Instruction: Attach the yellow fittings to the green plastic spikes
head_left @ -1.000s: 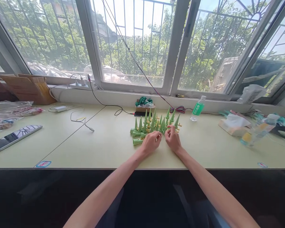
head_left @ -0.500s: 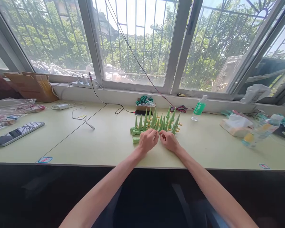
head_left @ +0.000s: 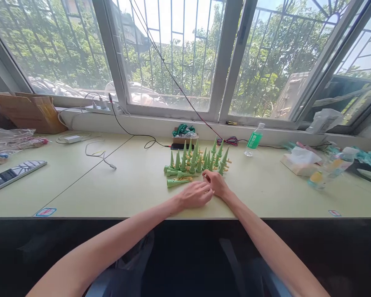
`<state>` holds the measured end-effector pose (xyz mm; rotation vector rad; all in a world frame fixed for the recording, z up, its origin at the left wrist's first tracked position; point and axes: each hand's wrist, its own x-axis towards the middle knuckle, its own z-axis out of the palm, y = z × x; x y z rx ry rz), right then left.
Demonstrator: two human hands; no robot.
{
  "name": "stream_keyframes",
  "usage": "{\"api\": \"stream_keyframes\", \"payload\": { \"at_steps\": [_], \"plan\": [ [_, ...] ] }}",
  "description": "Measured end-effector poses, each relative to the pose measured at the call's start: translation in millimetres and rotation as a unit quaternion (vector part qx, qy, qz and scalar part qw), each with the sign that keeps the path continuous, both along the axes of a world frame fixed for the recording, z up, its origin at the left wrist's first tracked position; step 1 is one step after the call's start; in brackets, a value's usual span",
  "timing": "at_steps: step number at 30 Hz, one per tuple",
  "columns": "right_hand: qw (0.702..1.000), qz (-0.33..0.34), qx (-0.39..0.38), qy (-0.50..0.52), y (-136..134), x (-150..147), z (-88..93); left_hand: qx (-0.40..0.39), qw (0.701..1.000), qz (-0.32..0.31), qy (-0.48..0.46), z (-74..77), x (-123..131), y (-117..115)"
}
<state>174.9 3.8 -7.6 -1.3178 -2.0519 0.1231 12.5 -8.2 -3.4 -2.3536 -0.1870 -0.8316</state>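
Several green pointed cones [head_left: 192, 165] with small yellow pegs stand upright in a cluster on the table. A few more lie on their sides at the cluster's left, the nearest being a lying green cone [head_left: 174, 183]. In front of the cluster, my left hand [head_left: 195, 194] is low over the table, fingers curled toward the right hand's fingertips. My right hand [head_left: 218, 184] is bent inward beside it, thumb and fingers drawn together in a pinch at the front of the cones. Whatever either hand holds is hidden or too small to name.
Behind the cones are a black phone [head_left: 177, 146] and a small box [head_left: 185, 134] of green material. A green-labelled bottle [head_left: 254, 141] stands right of them. Farther right are a tissue box [head_left: 299, 161] and another bottle [head_left: 332, 169]. A white cable [head_left: 103, 156] and a tablet [head_left: 15, 175] lie left.
My left hand has drawn back toward me and moved slightly right, below the right hand, uncovering the lying cone. The right hand stays near the cones. The view has shifted a little.
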Motion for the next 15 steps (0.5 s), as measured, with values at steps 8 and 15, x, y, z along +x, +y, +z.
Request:
{"api": "stream_keyframes", "payload": {
  "at_steps": [8,15],
  "plan": [
    [0.998,0.027,0.063,-0.017,0,-2,-4.3,-0.12,0.983,0.139,-0.029,11.2,-43,7],
    [0.994,0.069,0.044,-0.075,-4,-5,-1.5,-0.282,0.928,0.235,-0.072,30.5,-64,21]
  ]
}}
